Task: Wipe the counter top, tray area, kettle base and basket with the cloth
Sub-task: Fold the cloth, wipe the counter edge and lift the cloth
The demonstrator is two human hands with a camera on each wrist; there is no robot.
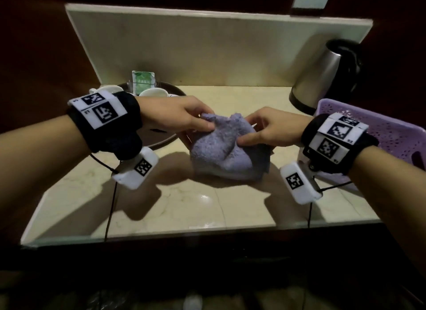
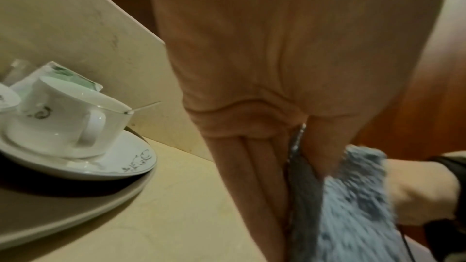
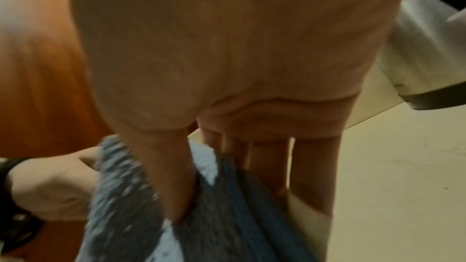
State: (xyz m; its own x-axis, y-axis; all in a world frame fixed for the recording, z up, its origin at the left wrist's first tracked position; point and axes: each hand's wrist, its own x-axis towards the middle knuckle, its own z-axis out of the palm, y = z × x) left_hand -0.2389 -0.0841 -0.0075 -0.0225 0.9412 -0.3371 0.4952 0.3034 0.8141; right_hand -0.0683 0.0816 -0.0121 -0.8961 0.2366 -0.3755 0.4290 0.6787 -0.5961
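Note:
A fluffy lilac cloth (image 1: pixel 221 148) hangs bunched just above the middle of the beige marble counter top (image 1: pixel 184 206). My left hand (image 1: pixel 184 118) pinches its upper left edge and my right hand (image 1: pixel 265 130) pinches its upper right side. In the left wrist view the cloth (image 2: pixel 353 206) shows past my fingers (image 2: pixel 252 186); in the right wrist view the cloth (image 3: pixel 201 216) is held between thumb and fingers (image 3: pixel 272 166). A dark round tray (image 1: pixel 161 139) lies at the left, a steel kettle (image 1: pixel 322 79) on its black base at the back right, a purple basket (image 1: pixel 391 139) at the right.
White cups (image 1: pixel 153 93) on saucers and a green packet (image 1: pixel 143 79) stand on the tray; a cup (image 2: pixel 70 117) on a saucer (image 2: pixel 121 158) shows in the left wrist view. A marble backsplash (image 1: pixel 207 51) closes the back. The counter's front edge (image 1: pixel 184 234) drops off to darkness.

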